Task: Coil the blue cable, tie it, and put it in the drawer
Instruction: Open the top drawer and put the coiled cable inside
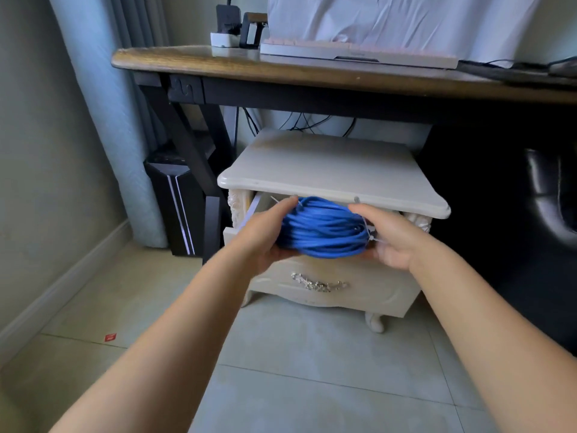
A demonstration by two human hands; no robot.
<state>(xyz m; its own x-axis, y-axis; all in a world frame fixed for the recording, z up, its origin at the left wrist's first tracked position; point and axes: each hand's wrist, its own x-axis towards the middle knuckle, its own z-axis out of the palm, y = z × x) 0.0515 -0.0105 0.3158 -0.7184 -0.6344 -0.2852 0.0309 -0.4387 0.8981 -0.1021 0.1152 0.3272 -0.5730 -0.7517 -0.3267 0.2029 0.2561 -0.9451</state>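
The blue cable (324,228) is a thick coil bound with pale zip ties at its left and right sides. My left hand (265,234) grips its left side and my right hand (387,237) grips its right side. The coil hangs over the pulled-out top drawer (321,284) of a cream bedside cabinet (331,170), just under the cabinet's top. The drawer's inside is mostly hidden by the coil and my hands.
A wooden desk (281,68) with a keyboard and covered monitor stands over the cabinet. A black computer tower (178,207) and blue curtain are at the left, a dark chair (552,195) at the right. Tiled floor lies in front, with a small red scrap (110,337).
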